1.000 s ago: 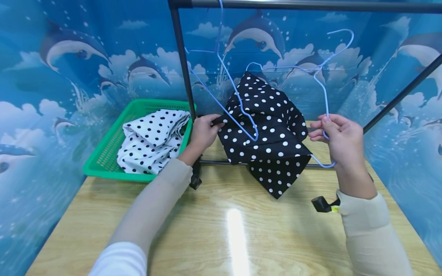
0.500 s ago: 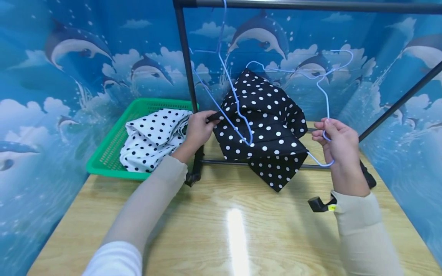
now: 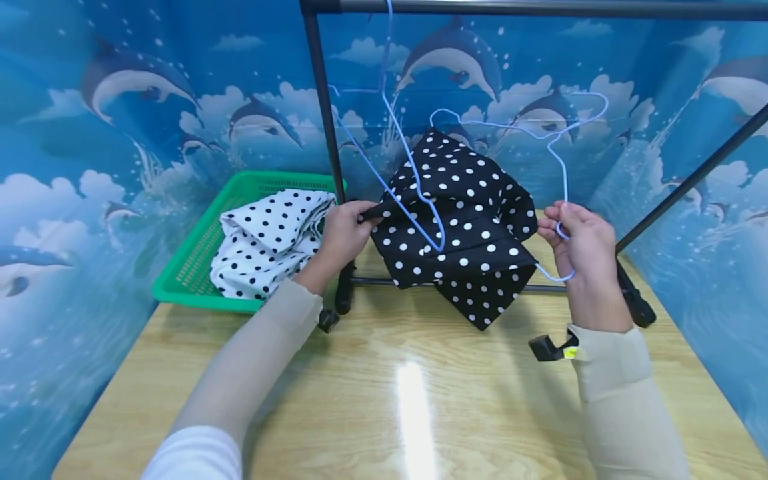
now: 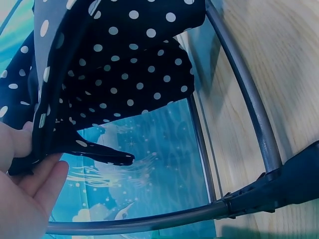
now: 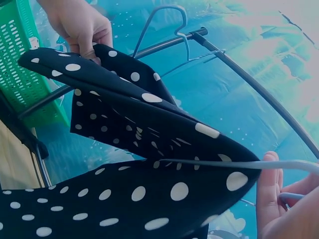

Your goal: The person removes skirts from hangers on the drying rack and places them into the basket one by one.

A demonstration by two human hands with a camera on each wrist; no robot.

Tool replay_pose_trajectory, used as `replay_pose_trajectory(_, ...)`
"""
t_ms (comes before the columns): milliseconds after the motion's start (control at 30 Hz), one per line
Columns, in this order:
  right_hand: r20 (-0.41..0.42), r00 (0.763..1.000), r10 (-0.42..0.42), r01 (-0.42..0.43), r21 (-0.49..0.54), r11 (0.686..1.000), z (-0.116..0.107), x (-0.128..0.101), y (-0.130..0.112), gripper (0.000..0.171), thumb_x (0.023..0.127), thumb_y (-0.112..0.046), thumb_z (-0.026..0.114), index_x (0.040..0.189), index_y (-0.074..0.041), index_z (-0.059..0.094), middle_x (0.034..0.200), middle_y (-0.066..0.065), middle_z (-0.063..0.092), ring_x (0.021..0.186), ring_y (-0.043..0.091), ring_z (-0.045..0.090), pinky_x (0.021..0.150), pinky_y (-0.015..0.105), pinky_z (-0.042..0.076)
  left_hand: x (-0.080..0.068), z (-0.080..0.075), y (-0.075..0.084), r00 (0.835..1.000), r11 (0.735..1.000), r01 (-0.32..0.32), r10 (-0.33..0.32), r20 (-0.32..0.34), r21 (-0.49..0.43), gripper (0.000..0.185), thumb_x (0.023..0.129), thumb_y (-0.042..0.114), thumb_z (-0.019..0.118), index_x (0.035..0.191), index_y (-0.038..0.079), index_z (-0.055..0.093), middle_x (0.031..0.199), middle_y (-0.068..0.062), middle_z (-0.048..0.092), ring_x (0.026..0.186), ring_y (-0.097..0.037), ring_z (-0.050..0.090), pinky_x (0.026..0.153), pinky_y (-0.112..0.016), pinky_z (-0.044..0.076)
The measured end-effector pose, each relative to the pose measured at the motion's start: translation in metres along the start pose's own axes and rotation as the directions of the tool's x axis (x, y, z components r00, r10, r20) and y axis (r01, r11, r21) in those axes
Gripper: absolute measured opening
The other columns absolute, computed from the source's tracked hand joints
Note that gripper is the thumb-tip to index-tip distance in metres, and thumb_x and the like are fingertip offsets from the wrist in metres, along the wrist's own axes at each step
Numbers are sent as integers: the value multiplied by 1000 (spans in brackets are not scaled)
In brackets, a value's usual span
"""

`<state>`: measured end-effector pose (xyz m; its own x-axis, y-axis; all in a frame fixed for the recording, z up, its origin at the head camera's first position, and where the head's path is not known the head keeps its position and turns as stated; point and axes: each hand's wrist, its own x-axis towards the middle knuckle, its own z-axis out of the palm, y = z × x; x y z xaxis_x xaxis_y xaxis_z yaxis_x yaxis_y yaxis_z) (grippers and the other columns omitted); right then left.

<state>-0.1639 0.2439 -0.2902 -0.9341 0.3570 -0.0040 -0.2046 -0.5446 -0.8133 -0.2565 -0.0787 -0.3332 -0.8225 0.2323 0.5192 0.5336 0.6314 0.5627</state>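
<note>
In the head view, a black cloth with white dots (image 3: 465, 200) hangs folded over a pale blue wire hanger (image 3: 565, 187). My right hand (image 3: 585, 243) pinches that hanger at its right end, thumb against fingers, with the hook tilted up and right. On the other side, my left hand (image 3: 347, 233) pinches the cloth's left edge. The left wrist view has the bunched edge (image 4: 45, 134) between thumb and fingers. From the right wrist view, the wire runs into the fold of the cloth (image 5: 179, 191). A second blue hanger (image 3: 415, 170), bare, hangs in front of the cloth.
A black rack's top bar (image 3: 540, 8) crosses above, its left post (image 3: 321, 87) standing beside my left hand. At left, a green basket (image 3: 186, 267) holds a white cloth with black dots (image 3: 264, 240). All stand on a wooden table (image 3: 360, 400) before a dolphin-print backdrop (image 3: 150, 40).
Since a second ago, the held hanger's hook has tipped lower, and my right hand has shifted slightly left. My left hand keeps its pinch on the cloth's edge.
</note>
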Motion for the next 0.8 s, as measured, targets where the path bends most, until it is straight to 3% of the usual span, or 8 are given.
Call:
replay_pose_trajectory(267, 25, 999, 45, -46, 44, 998, 2, 4, 1, 12, 96, -6, 58, 93, 4, 63, 76, 12, 67, 62, 19, 67, 60, 24, 57, -8, -6, 0, 998, 998, -59, 59, -1, 5, 14, 87, 8, 73, 100, 2, 76, 93, -13, 74, 77, -24, 68, 72, -38, 54)
replay_pose_trajectory(533, 43, 999, 14, -13, -12, 1000, 4, -1, 3, 13, 96, -9, 58, 94, 3, 63, 77, 10, 67, 61, 18, 67, 60, 23, 56, 3, -11, -4, 1000, 999, -15, 14, 15, 29, 15, 89, 8, 71, 103, 4, 75, 99, -12, 73, 83, -25, 69, 77, -38, 54)
replay_pose_trajectory(800, 64, 998, 22, -20, -39, 999, -5, -5, 3, 14, 94, -10, 61, 95, 3, 64, 77, 10, 67, 60, 16, 66, 59, 23, 56, 12, -17, -15, 996, 995, 86, -88, 28, 43, 17, 90, 10, 70, 106, 8, 75, 102, -10, 73, 90, -25, 66, 82, -40, 51)
